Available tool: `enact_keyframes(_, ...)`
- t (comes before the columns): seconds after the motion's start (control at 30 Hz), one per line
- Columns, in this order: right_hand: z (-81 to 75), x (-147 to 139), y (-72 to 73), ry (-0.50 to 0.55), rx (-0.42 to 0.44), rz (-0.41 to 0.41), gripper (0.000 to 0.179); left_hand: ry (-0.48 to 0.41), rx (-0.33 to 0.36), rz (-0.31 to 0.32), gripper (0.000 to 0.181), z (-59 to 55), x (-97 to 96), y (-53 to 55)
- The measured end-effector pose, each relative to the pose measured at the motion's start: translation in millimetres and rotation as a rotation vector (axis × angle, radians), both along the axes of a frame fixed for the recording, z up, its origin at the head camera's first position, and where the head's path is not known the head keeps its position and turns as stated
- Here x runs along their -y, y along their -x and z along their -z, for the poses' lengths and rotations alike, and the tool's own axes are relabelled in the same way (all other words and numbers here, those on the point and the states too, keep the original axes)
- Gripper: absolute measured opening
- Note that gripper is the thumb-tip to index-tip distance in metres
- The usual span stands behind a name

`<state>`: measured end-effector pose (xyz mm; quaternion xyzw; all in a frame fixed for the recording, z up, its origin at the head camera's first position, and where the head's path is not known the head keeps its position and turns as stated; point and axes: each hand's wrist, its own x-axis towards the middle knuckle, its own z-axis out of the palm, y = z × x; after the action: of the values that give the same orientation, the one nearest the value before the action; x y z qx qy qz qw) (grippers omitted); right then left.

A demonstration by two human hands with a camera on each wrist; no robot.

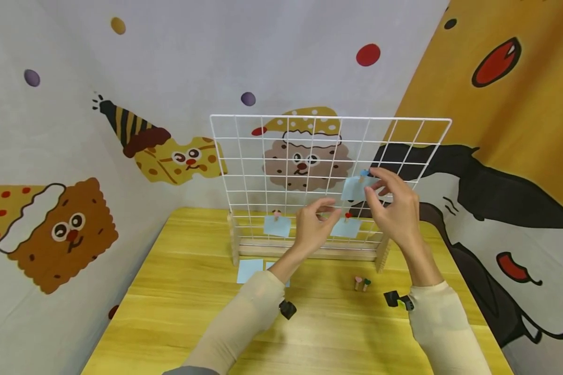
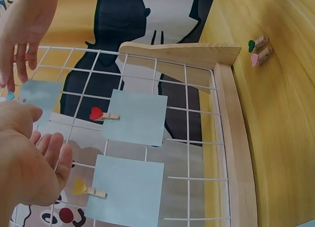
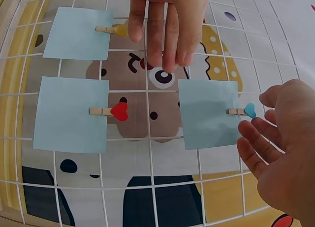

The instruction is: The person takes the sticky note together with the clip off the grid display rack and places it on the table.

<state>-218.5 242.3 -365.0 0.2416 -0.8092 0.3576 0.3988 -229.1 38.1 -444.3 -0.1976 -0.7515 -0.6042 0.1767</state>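
A white wire grid (image 1: 330, 119) stands upright in a wooden base, with light blue paper squares clipped to it. My right hand (image 1: 396, 208) is at the highest paper square (image 1: 353, 188), its thumb and fingers spread beside a small wooden clothespin with a blue heart (image 3: 250, 110). In the right wrist view the fingers look apart from that clothespin. My left hand (image 1: 313, 225) hovers before the grid, fingers loosely bent and holding nothing. Near it are a red-heart clothespin (image 3: 119, 112) on one lower square (image 3: 71, 113) and a yellow-heart clothespin (image 2: 80, 187) on another (image 2: 127, 192).
Two clothespins, one pink (image 1: 358, 281) and one green (image 1: 366, 284), lie on the wooden table (image 1: 169, 312) in front of the grid's right end. Loose blue paper (image 1: 250, 271) lies at its front left, partly behind my left arm. A cartoon-printed cloth (image 1: 169, 62) hangs behind.
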Motion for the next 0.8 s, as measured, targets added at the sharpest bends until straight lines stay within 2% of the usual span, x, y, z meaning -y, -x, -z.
enact_keyframes(0.43, -2.7, 7, 10.4, -0.034, -0.071, 0.002, 0.042, 0.025, 0.001, -0.017, 0.03, -2.6, -10.8, 6.7)
enact_keyframes(0.8, -0.6, 7, 16.4, -0.049, -0.069, 0.026, 0.037, 0.003, 0.015, -0.028, 0.028, -10.3, -17.8, 9.9)
